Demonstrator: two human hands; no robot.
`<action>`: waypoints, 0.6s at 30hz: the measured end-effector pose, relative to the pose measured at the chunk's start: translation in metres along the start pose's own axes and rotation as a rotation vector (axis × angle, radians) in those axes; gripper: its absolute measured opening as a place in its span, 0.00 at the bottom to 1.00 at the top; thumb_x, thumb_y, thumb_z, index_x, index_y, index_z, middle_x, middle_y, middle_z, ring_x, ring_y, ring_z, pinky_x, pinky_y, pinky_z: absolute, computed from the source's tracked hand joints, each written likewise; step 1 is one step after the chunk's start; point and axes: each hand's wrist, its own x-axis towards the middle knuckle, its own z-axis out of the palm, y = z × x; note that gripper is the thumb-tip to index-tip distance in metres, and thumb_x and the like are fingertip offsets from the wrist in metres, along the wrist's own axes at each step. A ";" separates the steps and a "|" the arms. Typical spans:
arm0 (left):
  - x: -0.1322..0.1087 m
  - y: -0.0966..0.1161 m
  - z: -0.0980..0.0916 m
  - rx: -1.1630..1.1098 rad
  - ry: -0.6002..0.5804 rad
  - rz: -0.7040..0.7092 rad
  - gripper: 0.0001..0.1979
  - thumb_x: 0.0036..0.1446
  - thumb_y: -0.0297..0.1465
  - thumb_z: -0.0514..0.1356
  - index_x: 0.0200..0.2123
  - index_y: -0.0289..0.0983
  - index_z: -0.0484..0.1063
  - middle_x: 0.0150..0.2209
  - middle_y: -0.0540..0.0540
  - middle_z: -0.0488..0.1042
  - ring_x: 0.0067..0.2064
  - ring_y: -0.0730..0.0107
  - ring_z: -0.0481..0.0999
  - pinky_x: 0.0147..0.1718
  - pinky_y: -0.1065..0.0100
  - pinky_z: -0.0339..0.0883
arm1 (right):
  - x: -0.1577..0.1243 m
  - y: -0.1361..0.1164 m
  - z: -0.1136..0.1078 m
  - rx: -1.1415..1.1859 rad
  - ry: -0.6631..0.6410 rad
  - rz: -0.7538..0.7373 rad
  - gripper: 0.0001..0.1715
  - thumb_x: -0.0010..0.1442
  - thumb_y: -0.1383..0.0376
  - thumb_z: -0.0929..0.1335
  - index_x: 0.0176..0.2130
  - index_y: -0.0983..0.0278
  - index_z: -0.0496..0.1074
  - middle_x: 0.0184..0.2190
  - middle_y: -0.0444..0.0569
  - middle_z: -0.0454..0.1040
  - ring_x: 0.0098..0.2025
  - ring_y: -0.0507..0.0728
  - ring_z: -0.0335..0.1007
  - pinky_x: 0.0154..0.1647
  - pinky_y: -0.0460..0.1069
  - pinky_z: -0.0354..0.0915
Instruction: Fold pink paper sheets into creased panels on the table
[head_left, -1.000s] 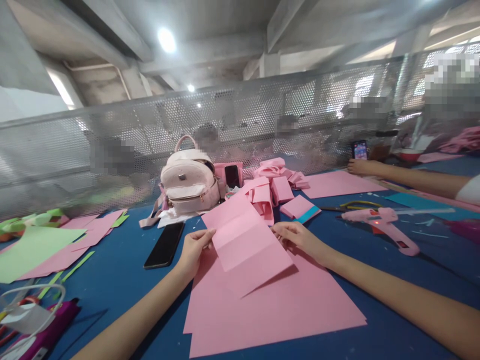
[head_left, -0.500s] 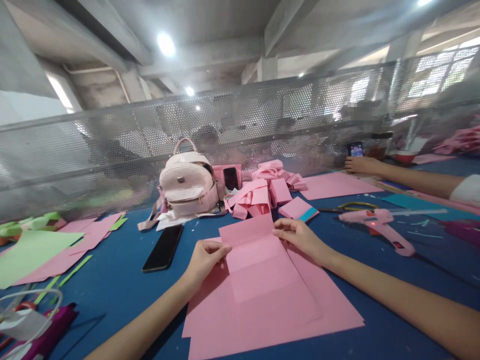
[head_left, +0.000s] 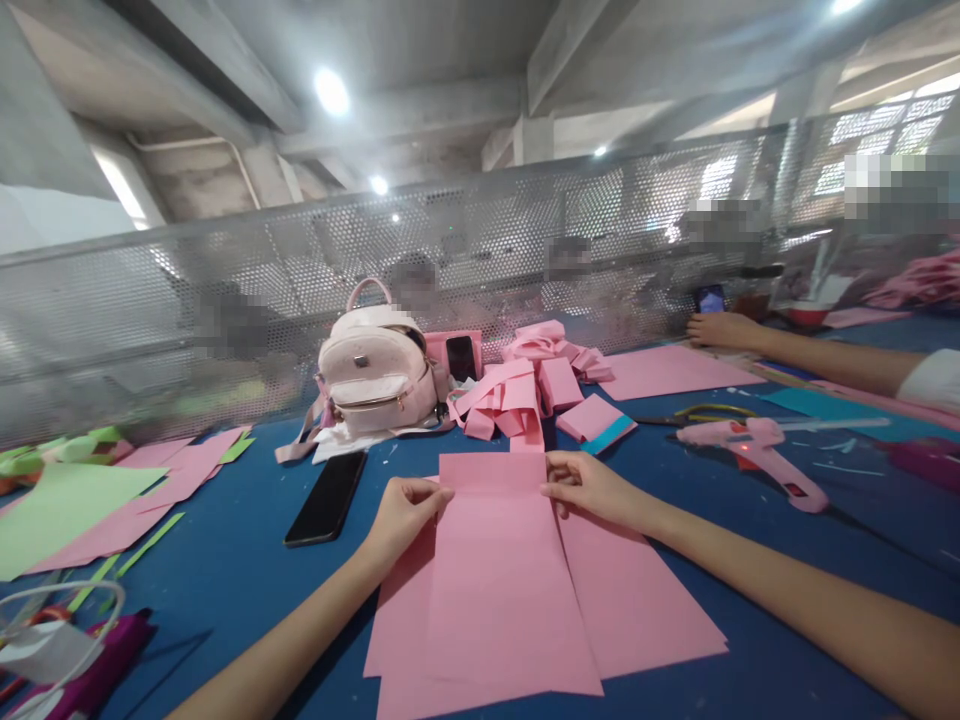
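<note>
A creased sheet of pink paper is held upright at its far end, between my two hands. My left hand pinches its left edge between thumb and fingers. On the opposite edge, my right hand has the paper pinched the same way. A crease runs across the sheet near its far end. Under it lie more pink sheets, spread to both sides on the blue table. Beyond my hands sits a heap of folded pink paper pieces, with a small pink folded piece bearing a blue strip.
A black phone and a pale backpack lie left of centre. To the right are a pink glue gun and scissors. Another person's hand holds a phone. Green and pink sheets cover the far left.
The held sheet has straightened and turned, and its near end now reaches further toward me. Both hands keep their pinch and have shifted slightly.
</note>
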 end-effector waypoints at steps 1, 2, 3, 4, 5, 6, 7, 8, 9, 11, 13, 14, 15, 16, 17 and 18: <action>0.000 -0.001 0.000 0.009 -0.003 -0.001 0.11 0.65 0.37 0.61 0.42 0.33 0.74 0.40 0.48 0.76 0.37 0.67 0.77 0.35 0.65 0.74 | 0.000 0.000 0.000 -0.011 0.000 -0.004 0.21 0.51 0.50 0.74 0.28 0.64 0.67 0.23 0.41 0.69 0.23 0.52 0.69 0.26 0.49 0.64; 0.000 -0.002 0.000 0.019 -0.006 -0.002 0.12 0.65 0.37 0.61 0.43 0.34 0.74 0.40 0.48 0.76 0.37 0.67 0.77 0.36 0.65 0.75 | 0.001 0.001 -0.001 -0.022 0.000 -0.009 0.20 0.51 0.51 0.73 0.28 0.64 0.67 0.22 0.41 0.69 0.23 0.53 0.69 0.26 0.49 0.64; 0.000 -0.002 0.000 0.029 -0.008 -0.001 0.12 0.65 0.37 0.61 0.43 0.34 0.74 0.40 0.48 0.76 0.37 0.67 0.77 0.36 0.65 0.75 | 0.001 0.002 -0.001 -0.033 0.002 -0.013 0.20 0.52 0.52 0.73 0.28 0.64 0.67 0.22 0.41 0.68 0.24 0.53 0.69 0.27 0.49 0.64; 0.000 -0.002 0.000 0.038 -0.011 0.000 0.12 0.65 0.38 0.61 0.43 0.34 0.74 0.41 0.48 0.76 0.37 0.66 0.77 0.36 0.65 0.75 | 0.002 0.003 -0.002 -0.045 0.003 -0.019 0.19 0.52 0.53 0.73 0.28 0.64 0.68 0.22 0.41 0.68 0.24 0.53 0.69 0.27 0.49 0.64; 0.000 -0.003 0.000 0.047 -0.013 0.002 0.12 0.65 0.38 0.61 0.43 0.33 0.74 0.41 0.48 0.76 0.37 0.66 0.77 0.36 0.65 0.75 | 0.002 0.004 -0.002 -0.056 0.002 -0.025 0.18 0.53 0.53 0.73 0.28 0.64 0.68 0.22 0.42 0.69 0.25 0.53 0.69 0.27 0.49 0.65; 0.000 -0.003 -0.001 0.055 -0.017 0.005 0.12 0.65 0.38 0.61 0.43 0.33 0.74 0.41 0.48 0.76 0.37 0.66 0.77 0.36 0.65 0.75 | 0.003 0.005 -0.003 -0.066 -0.001 -0.031 0.17 0.53 0.54 0.73 0.29 0.65 0.69 0.23 0.43 0.70 0.25 0.53 0.69 0.28 0.49 0.65; 0.001 -0.003 -0.001 0.061 -0.022 0.007 0.12 0.65 0.38 0.61 0.43 0.33 0.74 0.41 0.48 0.76 0.38 0.66 0.77 0.36 0.65 0.75 | 0.003 0.006 -0.003 -0.075 -0.005 -0.036 0.17 0.53 0.54 0.72 0.30 0.65 0.70 0.24 0.43 0.71 0.25 0.53 0.70 0.28 0.50 0.65; 0.001 -0.003 -0.001 0.067 -0.028 0.010 0.12 0.65 0.38 0.61 0.43 0.33 0.74 0.41 0.48 0.76 0.38 0.66 0.77 0.36 0.64 0.75 | 0.004 0.007 -0.004 -0.084 -0.008 -0.040 0.16 0.53 0.55 0.72 0.31 0.65 0.71 0.25 0.44 0.72 0.26 0.53 0.70 0.29 0.50 0.65; 0.001 -0.003 -0.001 0.072 -0.035 0.013 0.12 0.65 0.38 0.61 0.43 0.33 0.74 0.41 0.48 0.76 0.38 0.66 0.77 0.36 0.64 0.74 | 0.004 0.009 -0.004 -0.093 -0.011 -0.044 0.16 0.54 0.55 0.72 0.31 0.66 0.71 0.26 0.44 0.72 0.26 0.54 0.70 0.29 0.50 0.66; 0.002 -0.003 -0.002 0.076 -0.049 0.016 0.12 0.65 0.38 0.61 0.42 0.33 0.74 0.41 0.48 0.76 0.37 0.66 0.77 0.36 0.65 0.74 | 0.005 0.011 -0.005 -0.113 -0.011 -0.050 0.15 0.55 0.56 0.71 0.32 0.66 0.71 0.26 0.45 0.72 0.26 0.54 0.70 0.29 0.50 0.66; 0.002 -0.004 -0.002 0.074 -0.063 0.019 0.12 0.65 0.38 0.61 0.42 0.33 0.74 0.39 0.48 0.76 0.36 0.67 0.77 0.35 0.65 0.74 | 0.005 0.013 -0.006 -0.138 -0.012 -0.057 0.15 0.55 0.56 0.71 0.32 0.66 0.71 0.26 0.45 0.72 0.26 0.54 0.70 0.29 0.50 0.66; 0.002 -0.004 -0.001 0.070 -0.069 0.021 0.12 0.65 0.38 0.61 0.41 0.33 0.74 0.38 0.49 0.75 0.35 0.68 0.76 0.34 0.66 0.74 | 0.005 0.013 -0.006 -0.153 -0.012 -0.061 0.15 0.56 0.55 0.70 0.32 0.66 0.71 0.26 0.45 0.72 0.27 0.54 0.70 0.29 0.50 0.67; 0.002 -0.004 -0.001 0.065 -0.074 0.024 0.12 0.65 0.38 0.61 0.39 0.33 0.74 0.36 0.49 0.75 0.34 0.70 0.76 0.32 0.67 0.73 | 0.006 0.014 -0.006 -0.170 -0.013 -0.065 0.15 0.57 0.55 0.70 0.32 0.66 0.71 0.26 0.45 0.72 0.27 0.55 0.71 0.29 0.50 0.67; 0.002 -0.005 0.000 0.057 -0.078 0.026 0.12 0.65 0.38 0.61 0.38 0.33 0.73 0.34 0.50 0.74 0.31 0.72 0.75 0.31 0.68 0.72 | 0.006 0.014 -0.006 -0.191 -0.011 -0.070 0.16 0.57 0.54 0.69 0.32 0.65 0.71 0.26 0.45 0.72 0.27 0.55 0.70 0.29 0.50 0.66; 0.002 -0.005 0.001 0.048 -0.082 0.028 0.12 0.65 0.38 0.61 0.36 0.33 0.73 0.31 0.51 0.73 0.29 0.73 0.74 0.29 0.69 0.71 | 0.006 0.013 -0.007 -0.218 -0.004 -0.077 0.16 0.57 0.54 0.69 0.31 0.65 0.70 0.25 0.45 0.72 0.28 0.55 0.70 0.29 0.50 0.66; 0.002 -0.004 0.002 0.038 -0.085 0.030 0.13 0.65 0.38 0.61 0.35 0.33 0.73 0.29 0.53 0.72 0.26 0.75 0.72 0.27 0.71 0.69 | 0.006 0.013 -0.007 -0.250 0.007 -0.087 0.16 0.58 0.54 0.69 0.30 0.65 0.70 0.25 0.45 0.71 0.28 0.55 0.69 0.28 0.49 0.65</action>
